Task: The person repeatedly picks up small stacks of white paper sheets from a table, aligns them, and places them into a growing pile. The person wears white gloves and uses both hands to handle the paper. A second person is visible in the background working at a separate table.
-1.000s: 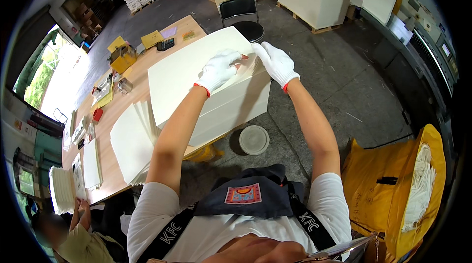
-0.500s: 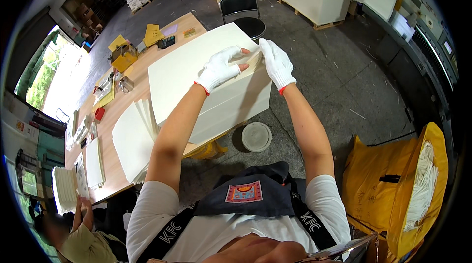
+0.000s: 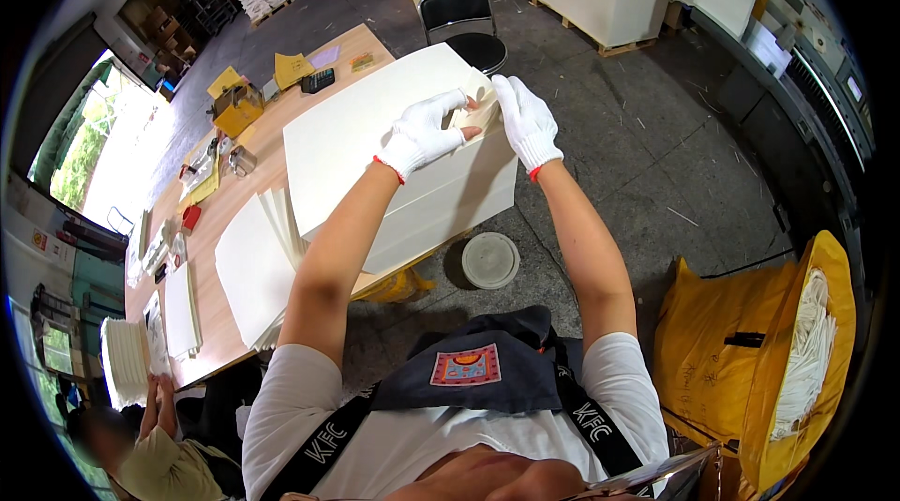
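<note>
As we reach over the wood-topped table [image 3: 248, 182], left hand [image 3: 420, 134]: white glove, bare thumb and forefinger tips spread at curled sheet edges; can't tell if we pinch any.
Right hand [image 3: 528, 121]: gloved, fingers straight and together at the stack's right end; thumb hidden, can't tell if we grip.
White paper stack [image 3: 352, 149]: on table, under our left hand, sheets curled up between our hands.
Fanned sheets [image 3: 251, 267]: table, left of stack.
Calculator [image 3: 318, 80]: just beyond stack.
Yellow bag [image 3: 722, 323]: our right, white paper strips [image 3: 806, 360] inside.
</note>
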Tool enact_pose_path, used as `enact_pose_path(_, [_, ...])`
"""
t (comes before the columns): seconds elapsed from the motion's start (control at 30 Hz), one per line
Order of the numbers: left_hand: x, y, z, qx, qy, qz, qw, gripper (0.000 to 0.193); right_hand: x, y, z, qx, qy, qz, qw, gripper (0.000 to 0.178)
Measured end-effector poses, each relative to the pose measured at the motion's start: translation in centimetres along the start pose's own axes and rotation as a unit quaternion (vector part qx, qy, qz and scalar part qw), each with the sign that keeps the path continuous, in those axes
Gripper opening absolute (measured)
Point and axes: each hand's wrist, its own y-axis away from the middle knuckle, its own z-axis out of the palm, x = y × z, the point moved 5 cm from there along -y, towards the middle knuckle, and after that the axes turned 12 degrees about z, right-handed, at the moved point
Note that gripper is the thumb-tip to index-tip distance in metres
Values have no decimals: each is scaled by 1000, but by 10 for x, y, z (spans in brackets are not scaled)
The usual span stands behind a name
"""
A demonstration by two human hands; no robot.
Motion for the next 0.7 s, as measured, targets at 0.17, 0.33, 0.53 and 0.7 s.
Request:
enact_pose_path(0.17, [-8,1,1,10,51,-21,998,35,-2,3,-1,19,-13,-3,1000,56])
enact_pose_path(0.33, [-6,0,0,29,41,27,998,33,4,-3,1,-12,-19,29,999,59])
enact_pose_path(0.53, [2,1,-3,79,23,58,995,32,3,-1,1,-13,4,27,1000,57])
enact_pose_path(0.7, [6,-1,-1,-5,-6,-6,1000,31,7,-2,5,3,19,-14,1000,49])
